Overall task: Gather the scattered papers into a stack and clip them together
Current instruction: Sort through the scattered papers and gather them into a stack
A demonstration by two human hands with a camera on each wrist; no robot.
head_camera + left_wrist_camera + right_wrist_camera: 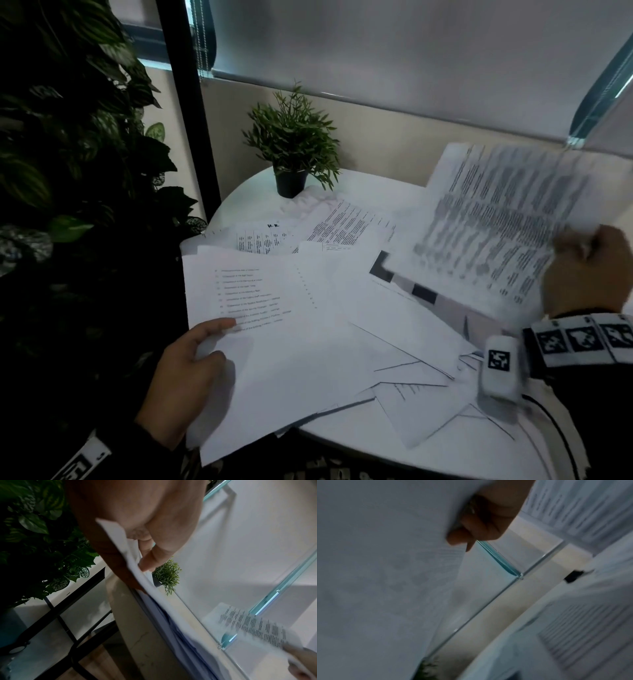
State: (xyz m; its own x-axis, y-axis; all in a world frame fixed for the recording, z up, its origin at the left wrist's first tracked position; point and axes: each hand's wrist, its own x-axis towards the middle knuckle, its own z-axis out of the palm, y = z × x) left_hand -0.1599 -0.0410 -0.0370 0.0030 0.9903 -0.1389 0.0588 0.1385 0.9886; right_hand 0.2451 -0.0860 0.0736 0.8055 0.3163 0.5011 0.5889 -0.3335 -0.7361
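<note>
Left hand (186,373) pinches the near-left edge of a sheaf of papers (281,346), thumb on top, at the near-left rim of the round white table (445,455). Right hand (585,274) grips a printed sheet (496,222) raised and blurred at the right. More loose pages (342,226) lie scattered between them, a small potted plant (293,150) behind.

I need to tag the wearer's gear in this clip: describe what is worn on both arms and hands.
Both hands are bare: left hand, right hand. Each forearm has a dark sleeve and a white band printed with black square markers: right band, left band. A small white camera unit with one such marker sits at the right wrist, trailing a black cable.
</note>
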